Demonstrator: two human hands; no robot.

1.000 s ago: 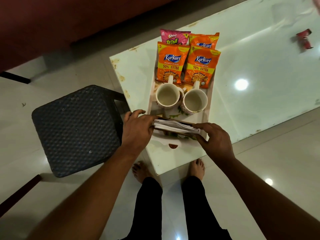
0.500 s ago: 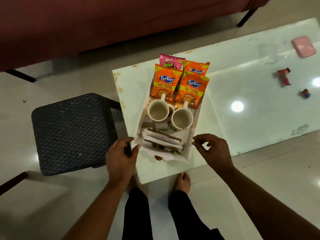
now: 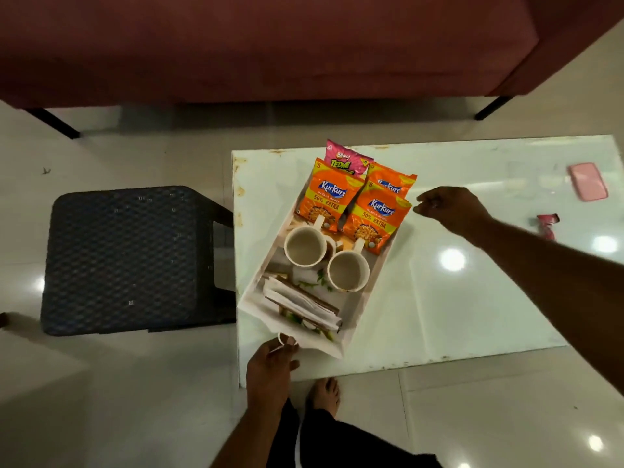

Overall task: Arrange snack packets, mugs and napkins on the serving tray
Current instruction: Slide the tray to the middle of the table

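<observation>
Below me, a glossy white table (image 3: 439,298) with rusty marks along its left edge stands on pale polished floor tiles (image 3: 118,383) that mirror the ceiling lights. A dark red sofa (image 3: 270,45) on thin black legs fills the far side of the room, and a black woven stool (image 3: 128,258) sits just left of the table.

On the table's left part lies the white serving tray (image 3: 363,307), turned at an angle. Its far end carries four snack packets: a pink one (image 3: 344,158) reading "Bingo! Tedhe", and three orange ones, of which the two front packets (image 3: 329,197) (image 3: 376,216) read "Kurkure Masala Munch 50% Extra". Two cream mugs (image 3: 304,246) (image 3: 347,270) stand side by side mid-tray, and folded white napkins (image 3: 300,304) lie at the near end.

My left hand (image 3: 270,369) pinches the tray's near corner between thumb and fingers. My right hand (image 3: 452,207) hovers just beside the right orange packet, fingers loosely curled, holding nothing.

Far right on the table rest a pink case (image 3: 587,181) and a red wrapper (image 3: 547,224).
</observation>
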